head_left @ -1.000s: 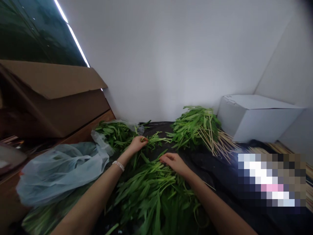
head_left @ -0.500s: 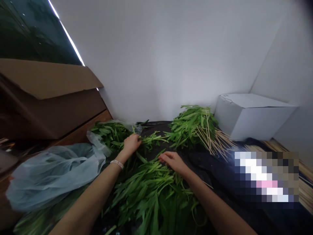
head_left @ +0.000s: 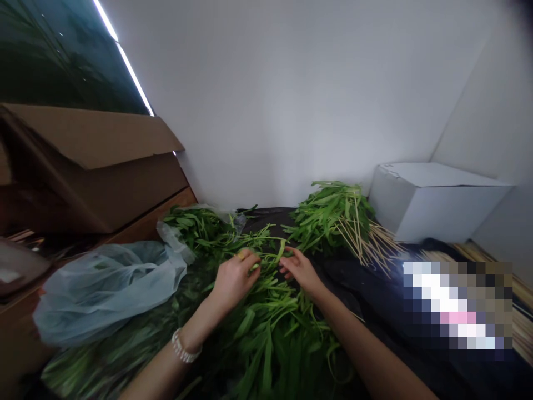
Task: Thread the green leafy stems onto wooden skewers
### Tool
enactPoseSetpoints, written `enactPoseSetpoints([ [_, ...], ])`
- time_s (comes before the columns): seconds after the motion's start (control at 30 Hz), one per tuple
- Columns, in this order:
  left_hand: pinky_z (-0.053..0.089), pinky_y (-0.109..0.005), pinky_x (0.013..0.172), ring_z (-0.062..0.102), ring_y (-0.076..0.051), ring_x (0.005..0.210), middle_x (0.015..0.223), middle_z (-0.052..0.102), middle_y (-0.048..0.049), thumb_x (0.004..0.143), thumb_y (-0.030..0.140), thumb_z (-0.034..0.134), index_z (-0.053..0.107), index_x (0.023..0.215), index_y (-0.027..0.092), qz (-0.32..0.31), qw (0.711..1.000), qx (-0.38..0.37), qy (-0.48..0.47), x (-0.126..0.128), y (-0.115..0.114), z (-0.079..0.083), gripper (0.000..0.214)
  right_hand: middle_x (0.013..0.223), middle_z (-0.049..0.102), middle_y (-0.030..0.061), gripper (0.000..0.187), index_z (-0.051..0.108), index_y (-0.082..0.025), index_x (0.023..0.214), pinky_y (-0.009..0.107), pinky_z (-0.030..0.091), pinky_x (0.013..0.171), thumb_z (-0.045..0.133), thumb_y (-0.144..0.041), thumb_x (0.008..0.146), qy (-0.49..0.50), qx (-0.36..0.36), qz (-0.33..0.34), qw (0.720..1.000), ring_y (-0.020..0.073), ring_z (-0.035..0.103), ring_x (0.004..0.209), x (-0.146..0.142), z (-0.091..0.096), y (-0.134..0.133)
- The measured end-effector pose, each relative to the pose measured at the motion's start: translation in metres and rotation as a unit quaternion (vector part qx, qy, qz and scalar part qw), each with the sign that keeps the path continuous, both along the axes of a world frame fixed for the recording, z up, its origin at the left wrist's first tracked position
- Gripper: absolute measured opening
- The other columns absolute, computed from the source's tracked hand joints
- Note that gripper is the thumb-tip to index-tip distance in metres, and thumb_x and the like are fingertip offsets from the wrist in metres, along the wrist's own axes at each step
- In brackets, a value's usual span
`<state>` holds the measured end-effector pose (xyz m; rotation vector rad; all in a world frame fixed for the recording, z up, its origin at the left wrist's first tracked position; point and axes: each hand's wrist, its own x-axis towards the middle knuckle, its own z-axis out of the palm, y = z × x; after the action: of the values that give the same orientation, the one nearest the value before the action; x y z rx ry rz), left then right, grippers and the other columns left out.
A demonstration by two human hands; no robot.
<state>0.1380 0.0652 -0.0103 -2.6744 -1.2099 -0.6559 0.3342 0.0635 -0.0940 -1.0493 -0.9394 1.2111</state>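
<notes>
Long, narrow-leaved greens, which look like water spinach, lie in a heap (head_left: 266, 333) beneath my hands. My left hand (head_left: 235, 278), with a ring and a beaded bracelet, is closed around a green stem. Facing it from the right, my right hand (head_left: 303, 272) has its fingers curved and apart, close to a leaf (head_left: 281, 251) between the two hands; whether it touches that leaf is hard to tell. Loose stems (head_left: 260, 239) lie just beyond. Farther right, more greens (head_left: 322, 214) rest beside a spread of thin wooden sticks (head_left: 366, 241).
At left sits a crumpled translucent plastic bag (head_left: 112, 289), with more greens (head_left: 197, 225) behind it. An open cardboard box (head_left: 125, 183) stands at back left, a white box (head_left: 441, 205) at right. Black sheeting (head_left: 345, 283) lies underneath. A blurred-out patch covers something at right.
My left hand has come back toward me from the far greens with a stem in it. My right hand has shifted slightly right, its fingers lifting off the near heap. The view has shifted slightly.
</notes>
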Motion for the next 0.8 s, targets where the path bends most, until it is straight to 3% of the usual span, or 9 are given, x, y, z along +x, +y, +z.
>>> enactPoseSetpoints([
  [0.17,0.041,-0.024,0.066,0.063,-0.018,0.078,0.085,0.067,-0.0029,0.084,0.031,0.06,0.067,0.089,0.023,-0.078,0.987,-0.109,0.09,-0.013,-0.007,0.0,0.011,0.077,0.07,0.0015,0.033,0.068,-0.021,0.096,0.023,0.045,0.052,0.067,-0.038,0.068,-0.03,0.009,0.065,0.997,0.0142,0.062,0.063,0.004,-0.009,0.002],
  [0.27,0.04,-0.023,0.064,0.062,-0.016,0.073,0.081,0.068,-0.0012,0.081,0.035,0.065,0.068,0.087,0.023,-0.094,0.977,-0.175,0.08,-0.023,-0.004,0.005,0.013,0.066,0.067,-0.0018,0.032,0.069,-0.022,0.099,0.024,0.044,0.052,0.059,-0.029,0.069,-0.071,-0.007,0.071,0.995,0.0134,0.059,0.056,0.005,-0.019,0.006],
  [0.37,0.041,-0.024,0.068,0.062,-0.016,0.076,0.083,0.068,-0.002,0.084,0.03,0.062,0.069,0.088,0.023,-0.093,0.978,-0.18,0.052,-0.028,-0.005,0.009,0.011,0.064,0.066,-0.0018,0.033,0.071,-0.023,0.096,0.025,0.044,0.053,0.053,-0.022,0.068,-0.103,-0.012,0.056,0.993,0.0142,0.059,0.057,0.006,-0.03,0.008],
  [0.53,0.041,-0.023,0.069,0.061,-0.016,0.077,0.084,0.066,-0.0034,0.087,0.027,0.057,0.07,0.088,0.023,-0.106,0.978,-0.176,0.025,-0.032,-0.015,0.014,0.014,0.089,0.071,0.0023,0.042,0.073,-0.024,0.091,0.025,0.045,0.057,0.047,-0.014,0.059,-0.133,-0.016,0.056,0.989,0.017,0.062,0.072,0.009,-0.037,0.009],
  [0.7,0.041,-0.023,0.067,0.061,-0.015,0.075,0.08,0.064,-0.0033,0.089,0.027,0.055,0.07,0.085,0.023,-0.132,0.973,-0.184,0.033,-0.035,-0.024,0.016,0.017,0.098,0.072,0.0047,0.051,0.07,-0.023,0.101,0.028,0.048,0.061,0.048,-0.016,0.055,-0.052,-0.06,0.088,0.993,0.0216,0.063,0.089,0.012,-0.028,0.007],
  [0.8,0.041,-0.022,0.068,0.061,-0.015,0.075,0.08,0.065,-0.0027,0.088,0.026,0.056,0.071,0.085,0.024,-0.147,0.968,-0.2,0.042,-0.036,-0.027,0.016,0.015,0.104,0.071,0.0058,0.045,0.071,-0.023,0.097,0.028,0.049,0.065,0.056,-0.016,0.055,0.019,-0.08,0.081,0.993,0.0215,0.063,0.093,0.012,-0.019,0.004],
])
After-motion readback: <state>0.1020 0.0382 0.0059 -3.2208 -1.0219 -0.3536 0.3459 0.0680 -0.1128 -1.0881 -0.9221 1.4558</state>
